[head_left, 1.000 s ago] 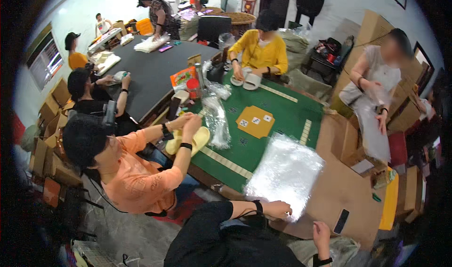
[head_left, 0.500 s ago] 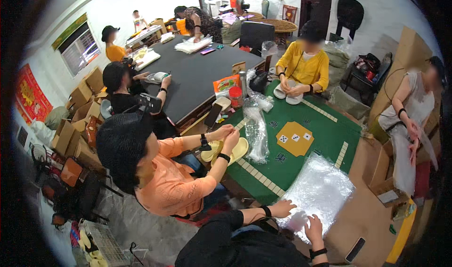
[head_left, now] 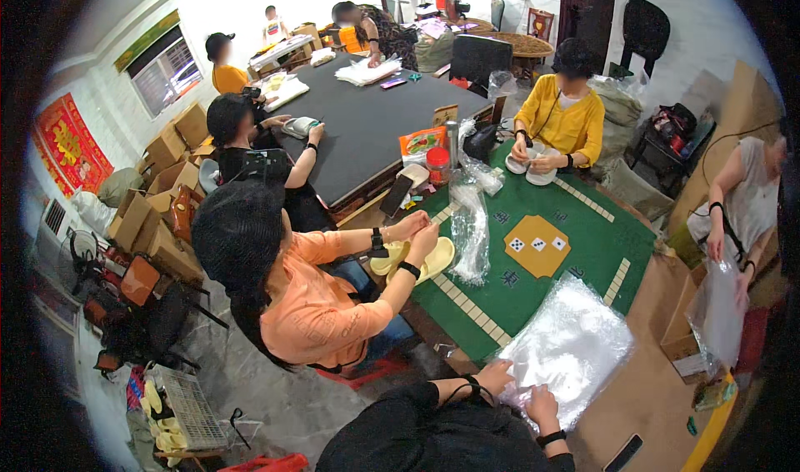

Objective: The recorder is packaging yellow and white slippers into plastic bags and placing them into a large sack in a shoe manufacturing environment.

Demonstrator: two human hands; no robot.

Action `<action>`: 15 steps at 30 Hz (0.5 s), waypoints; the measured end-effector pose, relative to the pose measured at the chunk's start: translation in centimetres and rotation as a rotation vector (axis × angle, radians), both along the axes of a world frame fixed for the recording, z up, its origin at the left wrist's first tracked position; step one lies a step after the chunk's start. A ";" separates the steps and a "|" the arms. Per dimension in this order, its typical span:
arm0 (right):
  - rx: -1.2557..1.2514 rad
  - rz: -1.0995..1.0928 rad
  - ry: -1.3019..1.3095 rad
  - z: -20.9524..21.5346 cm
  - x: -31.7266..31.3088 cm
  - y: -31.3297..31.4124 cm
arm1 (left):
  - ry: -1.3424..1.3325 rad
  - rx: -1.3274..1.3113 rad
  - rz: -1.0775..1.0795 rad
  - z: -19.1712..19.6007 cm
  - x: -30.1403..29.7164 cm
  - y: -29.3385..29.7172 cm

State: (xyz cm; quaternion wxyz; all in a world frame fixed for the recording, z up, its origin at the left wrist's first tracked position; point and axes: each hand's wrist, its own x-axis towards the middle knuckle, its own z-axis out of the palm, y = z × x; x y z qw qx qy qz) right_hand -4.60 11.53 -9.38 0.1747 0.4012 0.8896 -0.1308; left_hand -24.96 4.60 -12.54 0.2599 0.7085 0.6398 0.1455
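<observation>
A stack of clear plastic bags [head_left: 579, 347] lies on the near corner of the green table [head_left: 583, 230]. My left hand [head_left: 497, 378] and my right hand [head_left: 542, 405] come in from the lower edge in black sleeves, a dark band on each wrist. Both sit close together at the stack's near left corner. Their fingers pinch the edge of the top bag.
A person in orange [head_left: 317, 305] at the left handles pale yellow slippers [head_left: 425, 259]. A person in yellow [head_left: 562, 126] at the far side holds white slippers. At the right a person holds a clear bag [head_left: 717, 314]. Cardboard boxes [head_left: 162, 151] stand far left, a phone [head_left: 623, 453] lies near me.
The view has swung and moved closer to the table. My right hand has come in beside my left at the near corner of the bag stack.
</observation>
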 end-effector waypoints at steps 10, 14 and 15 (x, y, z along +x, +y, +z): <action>-0.081 -0.047 0.030 -0.2 0.0 0.1 | 0.013 -0.015 -0.002 -0.5 -0.2 0.1; -0.026 -0.007 0.039 0.5 -0.2 0.1 | -0.058 -0.014 0.012 0.6 -0.6 0.3; -0.019 0.002 0.006 0.6 -0.3 0.1 | -0.089 -0.040 0.024 1.1 -0.7 0.2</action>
